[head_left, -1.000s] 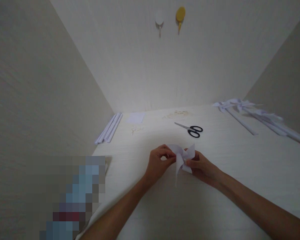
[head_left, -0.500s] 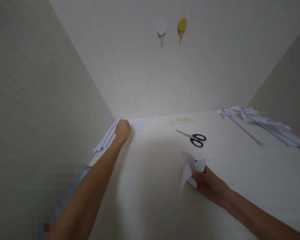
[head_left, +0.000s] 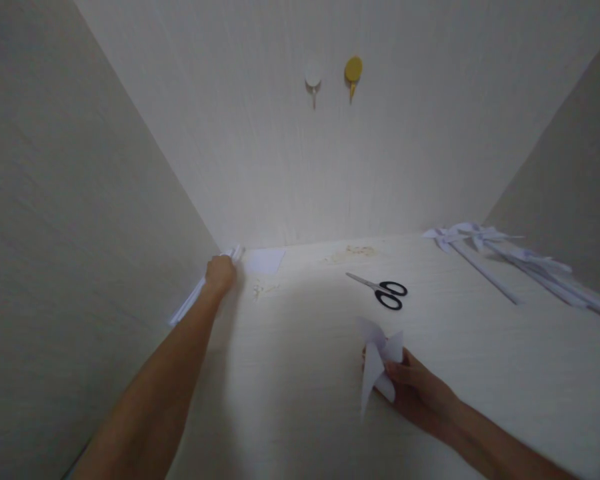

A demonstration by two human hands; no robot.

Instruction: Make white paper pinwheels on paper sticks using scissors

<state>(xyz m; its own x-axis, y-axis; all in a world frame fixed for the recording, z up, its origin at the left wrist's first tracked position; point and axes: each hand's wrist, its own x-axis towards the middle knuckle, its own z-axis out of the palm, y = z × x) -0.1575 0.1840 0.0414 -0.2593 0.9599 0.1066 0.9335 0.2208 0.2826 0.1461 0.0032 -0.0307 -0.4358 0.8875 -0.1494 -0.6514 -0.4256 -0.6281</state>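
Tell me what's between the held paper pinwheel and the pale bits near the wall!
Black-handled scissors lie between the held pinwheel and the bits, in the head view.

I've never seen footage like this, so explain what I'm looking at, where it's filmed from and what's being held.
There is no machine: these are one person's bare hands, and the view comes from a camera worn on the head, looking forward and down. The right hand holds a folded paper pinwheel. The left hand is at the rolled paper sticks; its grip is hidden. On the pale table lie scissors, a paper sheet and, at the right, pinwheels on sticks.
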